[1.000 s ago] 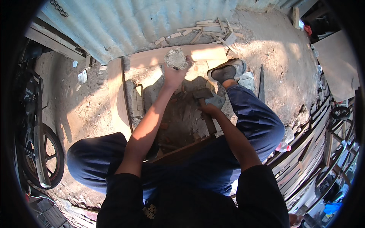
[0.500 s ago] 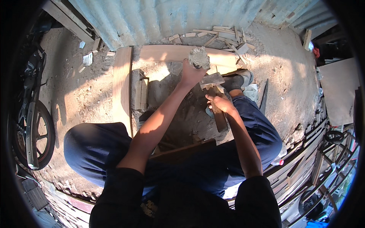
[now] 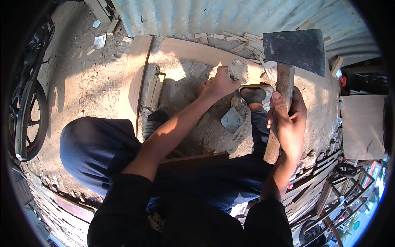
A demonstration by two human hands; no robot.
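Observation:
My left hand (image 3: 222, 85) is wrapped around an upright tool whose frayed, mushroomed pale end (image 3: 238, 69) faces up. The tool's lower part is hidden beneath the hand, so its kind cannot be made out. My right hand (image 3: 291, 123) grips a mallet by its wooden handle (image 3: 272, 149), raised to the right of the left hand. The mallet's dark, block-shaped head (image 3: 294, 50) is up and well apart from the frayed end. Beyond the left hand, a long pale plank (image 3: 187, 48) lies on the ground.
Another plank (image 3: 133, 78) lies to the left, beside a stack of small wood blocks (image 3: 154, 91). My shoe (image 3: 257, 94) is near a grey flat piece (image 3: 232, 120). Wood scraps (image 3: 247, 44) lie by the corrugated metal wall (image 3: 197, 16). A motorcycle (image 3: 29, 107) stands at far left.
My right hand has lifted the mallet up and to the right, away from the low spot beside the frayed tool. My left hand, still holding the tool, appears further right as the view shifts.

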